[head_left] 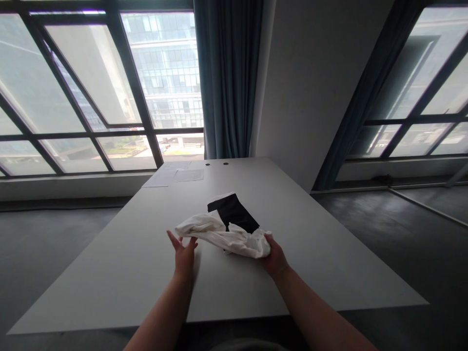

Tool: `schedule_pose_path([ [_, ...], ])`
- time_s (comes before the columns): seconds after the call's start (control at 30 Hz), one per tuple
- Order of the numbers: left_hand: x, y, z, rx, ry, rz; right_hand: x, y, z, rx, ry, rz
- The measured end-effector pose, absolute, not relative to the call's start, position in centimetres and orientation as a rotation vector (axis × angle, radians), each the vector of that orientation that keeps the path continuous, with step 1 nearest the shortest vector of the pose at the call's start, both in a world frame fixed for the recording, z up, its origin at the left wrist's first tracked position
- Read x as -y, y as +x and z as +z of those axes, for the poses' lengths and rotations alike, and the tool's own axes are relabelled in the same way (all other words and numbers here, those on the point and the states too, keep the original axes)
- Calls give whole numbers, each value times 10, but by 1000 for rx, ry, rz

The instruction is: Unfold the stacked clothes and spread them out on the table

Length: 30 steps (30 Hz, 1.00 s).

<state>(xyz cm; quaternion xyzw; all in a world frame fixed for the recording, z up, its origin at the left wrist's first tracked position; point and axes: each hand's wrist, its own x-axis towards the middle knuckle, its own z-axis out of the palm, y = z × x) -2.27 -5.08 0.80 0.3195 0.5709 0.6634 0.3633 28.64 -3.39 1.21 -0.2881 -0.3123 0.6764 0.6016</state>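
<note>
Some papers (188, 175) lie beyond the white cloth (237, 241) that right grip (275, 257) pinches, left grip (185, 254) spread.

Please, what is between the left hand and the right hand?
In the head view, white cloth spans from the left hand to the right hand.

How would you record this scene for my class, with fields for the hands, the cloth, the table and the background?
Left hand: fingers spread at the white cloth's left end; grip unclear
Right hand: holding the cloth's right end
White cloth: bunched, stretching between the hands
Black piece: just beyond the white cloth; unclear whether joined
Table: white, papers at far left
Background: windows, blue curtain
</note>
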Motion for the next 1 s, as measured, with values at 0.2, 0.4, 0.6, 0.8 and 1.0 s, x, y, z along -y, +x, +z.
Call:
schedule_pose_path([
  [0.2,64,-28,26,-1636,1538,1708,36,283,15,908,-710,1632],
  [0.4,90,22,36,-1169,2416,842,51,269,17,1043,-557,1735],
  [0.6,86,20,21,-1213,2252,809,61,267,18,986,-425,2025],
  [0.8,57,-30,43,-1499,1480,1336,42,271,2,804,-463,1962],
  [1.0,-18,-99,170,-2066,1671,1660,42,266,-3,894,-475,1998],
])
